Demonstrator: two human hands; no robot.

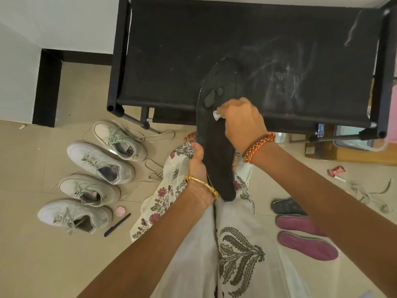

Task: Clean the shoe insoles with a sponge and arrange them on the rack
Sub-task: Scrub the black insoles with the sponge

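A long black insole (217,147) is held upright in front of me, its toe end over the black rack's top shelf (193,50). My left hand (198,168) grips its lower half at the left edge. My right hand (242,123) holds a small white sponge (217,115) against the insole's middle. Two wet spots show on the insole just above the sponge. On the floor at the right lie a dark insole (286,206) and two pink insoles (299,225) (307,246).
Several pale sneakers (96,168) stand in a row on the tiled floor at the left, laces loose. A pink lid (120,210) and a dark pen (117,225) lie near them. Loose laces (369,194) and a wrapper (336,171) lie at the right. Boxes sit under the rack's right end.
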